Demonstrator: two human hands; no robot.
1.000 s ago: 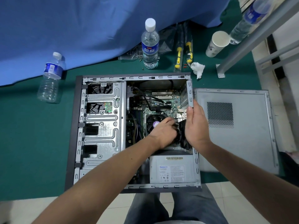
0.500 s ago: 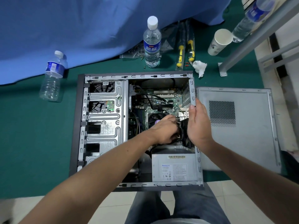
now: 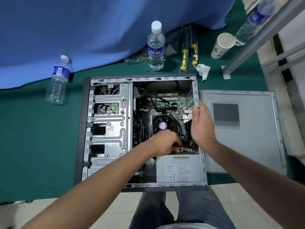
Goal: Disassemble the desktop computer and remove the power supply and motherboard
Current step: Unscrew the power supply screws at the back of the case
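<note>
The open desktop case lies flat on green felt. Inside, the green motherboard carries a black CPU fan, and the grey power supply sits at the near right corner. My left hand reaches down between the fan and the power supply, its curled fingers pinching a small cable connector. My right hand grips the black rear fan against the case's right wall, with the thumb up on the rim.
The removed side panel lies to the right of the case. Two water bottles, yellow-handled screwdrivers, a paper cup, a crumpled tissue and loose screws sit behind it. A metal frame leg stands at back right.
My left hand has slid toward me, off the CPU fan and down to the power supply's edge, uncovering the fan. The right hand has stayed on the rear fan.
</note>
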